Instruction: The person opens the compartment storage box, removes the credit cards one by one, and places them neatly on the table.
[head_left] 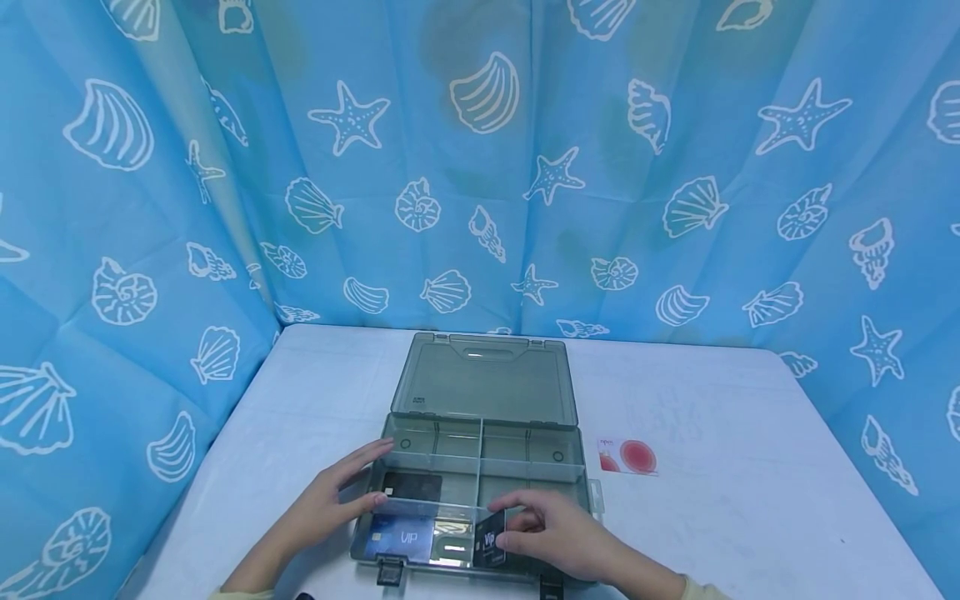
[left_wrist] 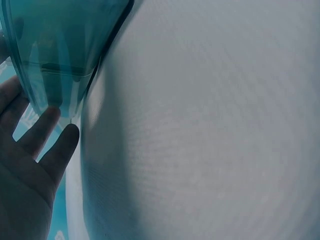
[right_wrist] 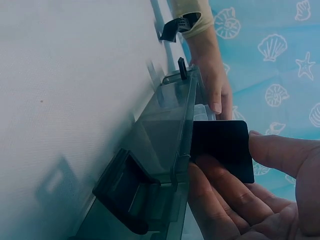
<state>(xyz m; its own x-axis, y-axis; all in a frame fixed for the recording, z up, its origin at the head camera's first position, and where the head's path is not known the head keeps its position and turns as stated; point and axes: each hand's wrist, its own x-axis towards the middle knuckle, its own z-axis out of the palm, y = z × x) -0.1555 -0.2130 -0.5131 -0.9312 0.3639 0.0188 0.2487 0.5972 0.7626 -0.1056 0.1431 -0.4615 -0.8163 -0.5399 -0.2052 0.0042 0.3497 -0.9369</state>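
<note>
A translucent grey-green divided box (head_left: 480,437) lies on the table with its lid (head_left: 483,383) folded back. My right hand (head_left: 551,533) pinches a black card (head_left: 490,540) marked "Vip" over the front row, beside the divider; its plain black back (right_wrist: 225,142) shows in the right wrist view. A blue "VIP" card (head_left: 401,537) and a shiny gold card (head_left: 453,533) lie in the front left compartment. Behind them, a dark card (head_left: 414,485) lies in the middle left compartment. My left hand (head_left: 337,496) rests against the box's left side, fingers extended.
A white card with red circles (head_left: 630,457) lies on the white table right of the box. Two dark latches, one of them the left latch (head_left: 390,572), hang at the box's front edge. A blue shell-patterned curtain (head_left: 465,167) surrounds the table's back and sides.
</note>
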